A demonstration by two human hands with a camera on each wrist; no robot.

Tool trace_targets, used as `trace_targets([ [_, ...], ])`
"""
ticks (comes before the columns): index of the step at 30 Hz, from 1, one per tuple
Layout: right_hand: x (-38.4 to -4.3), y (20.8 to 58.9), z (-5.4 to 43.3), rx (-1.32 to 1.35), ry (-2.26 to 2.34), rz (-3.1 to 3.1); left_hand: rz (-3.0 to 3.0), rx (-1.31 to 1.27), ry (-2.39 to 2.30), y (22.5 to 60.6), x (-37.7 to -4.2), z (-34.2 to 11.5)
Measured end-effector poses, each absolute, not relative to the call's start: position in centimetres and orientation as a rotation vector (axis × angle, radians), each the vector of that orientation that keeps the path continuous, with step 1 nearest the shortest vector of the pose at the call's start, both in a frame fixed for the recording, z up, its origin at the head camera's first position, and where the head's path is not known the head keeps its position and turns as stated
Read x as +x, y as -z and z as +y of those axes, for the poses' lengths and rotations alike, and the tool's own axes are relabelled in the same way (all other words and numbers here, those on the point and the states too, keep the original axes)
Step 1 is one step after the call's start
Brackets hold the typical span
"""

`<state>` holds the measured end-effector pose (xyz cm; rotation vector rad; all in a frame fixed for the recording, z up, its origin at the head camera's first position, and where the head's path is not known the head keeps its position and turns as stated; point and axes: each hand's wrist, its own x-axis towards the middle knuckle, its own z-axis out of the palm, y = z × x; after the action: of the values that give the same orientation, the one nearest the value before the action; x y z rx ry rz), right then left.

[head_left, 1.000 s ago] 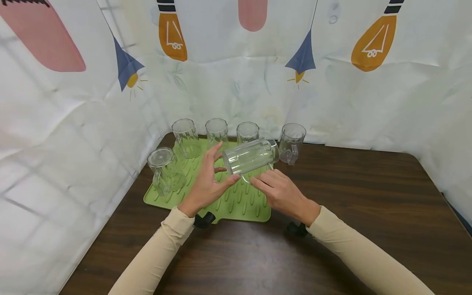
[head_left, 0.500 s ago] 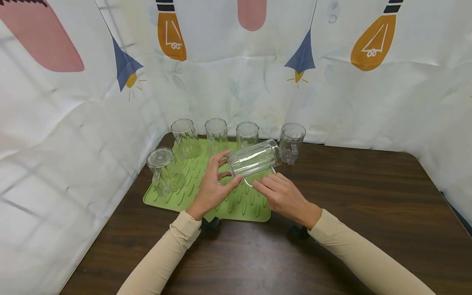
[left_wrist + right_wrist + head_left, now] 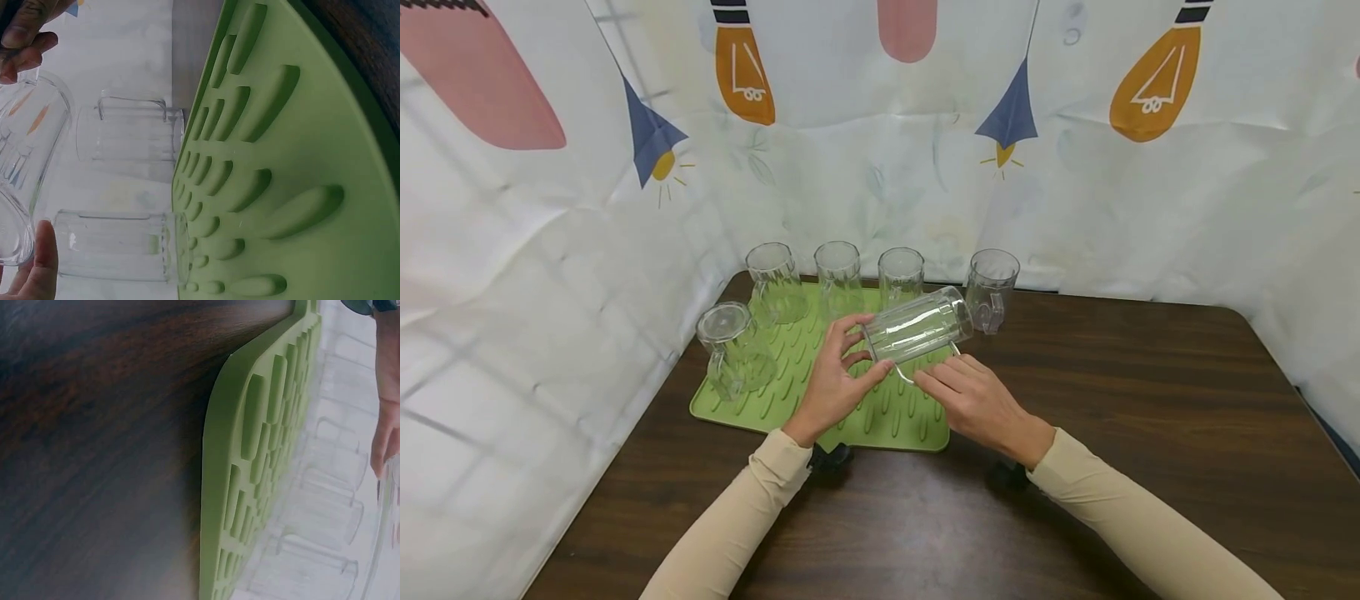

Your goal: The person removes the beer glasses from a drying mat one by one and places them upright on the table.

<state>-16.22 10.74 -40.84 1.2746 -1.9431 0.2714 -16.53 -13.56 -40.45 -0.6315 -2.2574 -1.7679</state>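
Note:
A clear glass mug [image 3: 913, 327] is held tilted above the green drying mat [image 3: 887, 412], handle facing down and toward me. My right hand [image 3: 981, 404] grips that handle with curled fingers. Around the mug's left end, my left hand [image 3: 838, 379] has its fingers on the upper side and its thumb below. In the left wrist view, a round end of the mug lies against the left fingers [image 3: 44, 256]. In the right wrist view the mug is mostly cut off at the edge.
Several glass mugs stand on the mat: a back row including one mug [image 3: 837, 279], and a front-left mug [image 3: 737, 350] that looks upside down. Another mug [image 3: 992, 287] stands by the mat's back right corner. A printed cloth [image 3: 865, 175] hangs behind the dark wooden table [image 3: 1135, 400].
My left hand has moved right and its fingers have closed in on the mug's end. The mug has shifted slightly right and down with the right hand still on its handle.

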Motion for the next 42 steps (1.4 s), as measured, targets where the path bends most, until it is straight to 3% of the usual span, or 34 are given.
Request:
trace_targets([
  [13, -16.1, 40.0, 10.9, 1.263, -0.327, -1.936, -2.203, -0.676, 1.768, 39.7, -16.5, -13.5],
  [23, -16.4, 38.7, 11.7, 1.158, -0.624, -1.817, -2.209, -0.657, 1.732, 39.1, -16.8, -13.5],
  [42, -15.2, 40.0, 12.3, 0.599, -1.569, -1.990, -2.191, -0.648, 1.732, 38.1, -16.5, -13.5],
])
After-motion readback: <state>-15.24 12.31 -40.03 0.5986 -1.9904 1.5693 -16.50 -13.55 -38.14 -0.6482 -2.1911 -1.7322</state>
